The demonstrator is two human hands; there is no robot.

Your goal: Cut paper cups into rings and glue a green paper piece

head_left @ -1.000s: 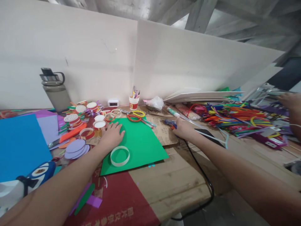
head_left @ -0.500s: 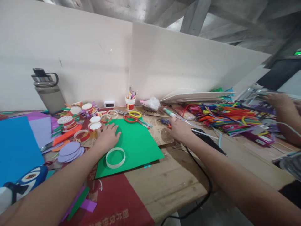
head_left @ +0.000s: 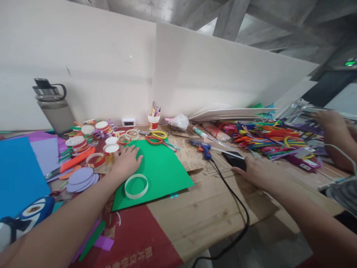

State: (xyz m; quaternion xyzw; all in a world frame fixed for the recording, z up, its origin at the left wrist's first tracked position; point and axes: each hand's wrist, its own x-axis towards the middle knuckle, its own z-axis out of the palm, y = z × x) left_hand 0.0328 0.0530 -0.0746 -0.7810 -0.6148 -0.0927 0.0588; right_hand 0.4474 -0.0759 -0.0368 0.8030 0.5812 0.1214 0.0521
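My left hand (head_left: pixel 126 162) lies flat with spread fingers on the left edge of a green sheet (head_left: pixel 164 167), beside small paper cups (head_left: pixel 112 149). A pale paper ring (head_left: pixel 136 186) rests on that sheet, below my wrist. At the right, my right hand (head_left: pixel 256 172) is closed around the right end of a flat black phone (head_left: pixel 232 159), thumb along its near edge; its other fingers are partly hidden. A blue glue gun (head_left: pixel 205 150) lies to the left of this hand, with a white glue stick (head_left: pixel 227 152) reaching back over the phone.
Scissors (head_left: pixel 156 137), a glue tube (head_left: pixel 199 132) and a pen cup (head_left: pixel 154 122) stand or lie behind. Colourful pipe cleaners (head_left: pixel 267 136) are heaped at right, near another person's hand (head_left: pixel 330 124). A black cord (head_left: pixel 237 201) hangs over the table edge. A bottle (head_left: pixel 54 108) stands left.
My right hand has left the glue gun and moved right and nearer to me, onto the black phone. The glue gun now shows fully. My left hand has stayed in place.
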